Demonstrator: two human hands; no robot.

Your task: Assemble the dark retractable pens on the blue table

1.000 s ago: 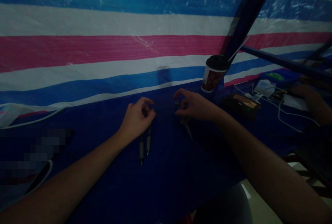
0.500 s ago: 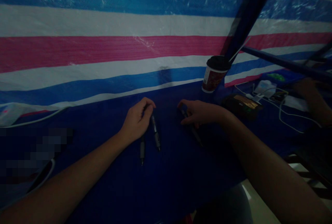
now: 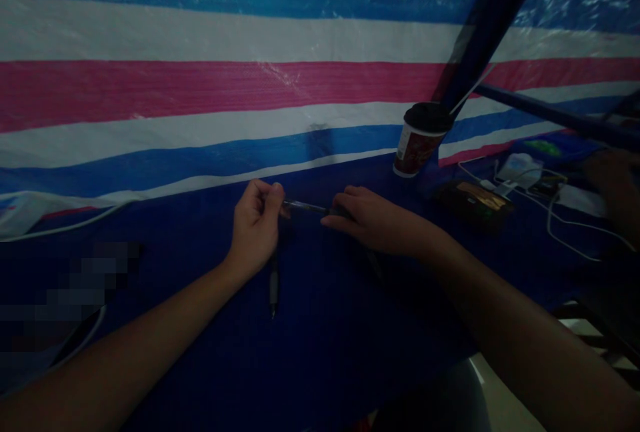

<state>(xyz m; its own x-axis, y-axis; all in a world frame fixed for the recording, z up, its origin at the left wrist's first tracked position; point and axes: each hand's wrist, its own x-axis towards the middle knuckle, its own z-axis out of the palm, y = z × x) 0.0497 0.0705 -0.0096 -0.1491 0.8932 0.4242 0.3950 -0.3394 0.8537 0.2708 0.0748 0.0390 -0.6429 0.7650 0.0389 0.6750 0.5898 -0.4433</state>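
Note:
A clear-barrelled pen (image 3: pixel 307 207) lies almost level between my two hands, above the dark blue table (image 3: pixel 310 345). My left hand (image 3: pixel 257 225) pinches one end between thumb and fingers. Around the dark grip end, my right hand (image 3: pixel 367 215) has its fingers closed, hiding that tip. A second pen (image 3: pixel 273 285) rests on the table just below my left hand, point toward me, its upper part behind the hand. Partly under my right hand, in shadow, lies a third dark pen (image 3: pixel 375 265).
A lidded paper cup (image 3: pixel 419 142) stands at the back right by a blue post (image 3: pixel 490 39). Right of my forearm are a dark pouch (image 3: pixel 473 204), white cables (image 3: pixel 550 219) and another person's hand (image 3: pixel 607 175). A striped tarp (image 3: pixel 200 92) hangs behind the table.
The pen held by my left hand has swung from pointing toward me to nearly level. My right hand has left the pen beneath it and closed on the held pen's grip end.

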